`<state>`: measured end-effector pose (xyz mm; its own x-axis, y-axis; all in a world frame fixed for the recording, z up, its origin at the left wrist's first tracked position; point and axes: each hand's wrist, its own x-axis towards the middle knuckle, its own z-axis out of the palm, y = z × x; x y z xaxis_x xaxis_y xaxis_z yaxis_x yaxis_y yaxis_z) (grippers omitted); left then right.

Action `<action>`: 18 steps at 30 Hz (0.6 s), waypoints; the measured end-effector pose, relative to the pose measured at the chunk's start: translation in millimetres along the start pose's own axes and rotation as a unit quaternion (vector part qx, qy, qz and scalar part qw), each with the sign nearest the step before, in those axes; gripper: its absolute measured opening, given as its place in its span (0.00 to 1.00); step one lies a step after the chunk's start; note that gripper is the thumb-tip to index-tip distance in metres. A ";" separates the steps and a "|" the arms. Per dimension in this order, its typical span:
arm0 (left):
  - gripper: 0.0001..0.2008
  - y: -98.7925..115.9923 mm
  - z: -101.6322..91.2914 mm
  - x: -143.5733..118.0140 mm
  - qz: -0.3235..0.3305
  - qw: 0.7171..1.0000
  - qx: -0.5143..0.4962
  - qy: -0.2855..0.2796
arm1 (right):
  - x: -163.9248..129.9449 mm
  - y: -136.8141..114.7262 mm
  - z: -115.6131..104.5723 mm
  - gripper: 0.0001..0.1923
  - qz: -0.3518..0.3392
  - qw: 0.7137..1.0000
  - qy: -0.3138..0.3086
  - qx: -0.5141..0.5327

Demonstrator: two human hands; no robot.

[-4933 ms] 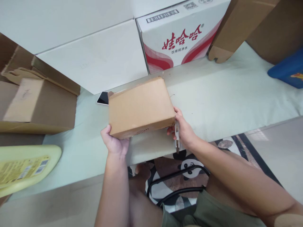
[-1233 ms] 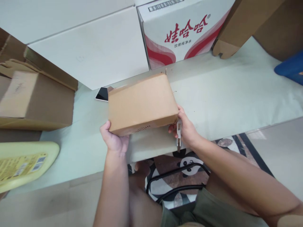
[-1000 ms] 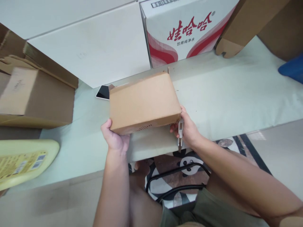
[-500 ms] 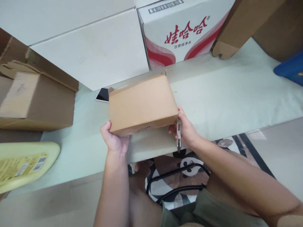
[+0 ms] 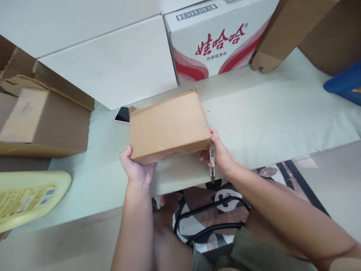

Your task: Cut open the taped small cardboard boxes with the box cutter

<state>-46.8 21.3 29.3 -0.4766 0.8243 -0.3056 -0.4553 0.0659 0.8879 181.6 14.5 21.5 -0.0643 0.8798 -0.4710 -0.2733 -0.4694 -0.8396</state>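
A brown cardboard box (image 5: pixel 169 124) is held tilted above the front part of the pale green cloth, its near side turned partly toward me. My left hand (image 5: pixel 137 167) grips its near left corner, with the thumb on the outside and the other fingers beneath. At the near right corner, my right hand (image 5: pixel 218 154) is closed against the box. The same hand also holds a slim white utility knife (image 5: pixel 212 160), which points down toward the cloth's edge. Parts of the right fingers are hidden behind the box and the knife.
A phone (image 5: pixel 122 114) lies partly behind the box. White cartons (image 5: pixel 113 64) and a red-and-white carton (image 5: pixel 217 49) line the back. Brown boxes (image 5: pixel 62 120) and a yellow bottle (image 5: pixel 34 195) are at left; a blue object (image 5: pixel 344 84) is at right. The cloth-covered surface (image 5: pixel 282 116) ends before my knees.
The view has shifted very slightly. Both hands keep their hold on the box, and the knife stays in my right hand.
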 end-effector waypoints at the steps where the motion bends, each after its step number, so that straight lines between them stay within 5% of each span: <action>1: 0.23 -0.1 0.2 0.1 0.000 1.000 -0.003 0.003 | -0.1 0.2 0.0 0.34 0.000 1.000 -0.001 0.001; 18: 0.26 1.8 -2.9 -2.1 0.003 1.000 0.008 -0.024 | 1.7 2.9 -2.6 0.35 -0.003 1.000 -0.004 0.018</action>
<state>-48.8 18.1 30.6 -0.4423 0.8509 -0.2836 -0.4403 0.0695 0.8952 183.2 14.5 17.5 -0.0712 0.8832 -0.4636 -0.3083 -0.4615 -0.8318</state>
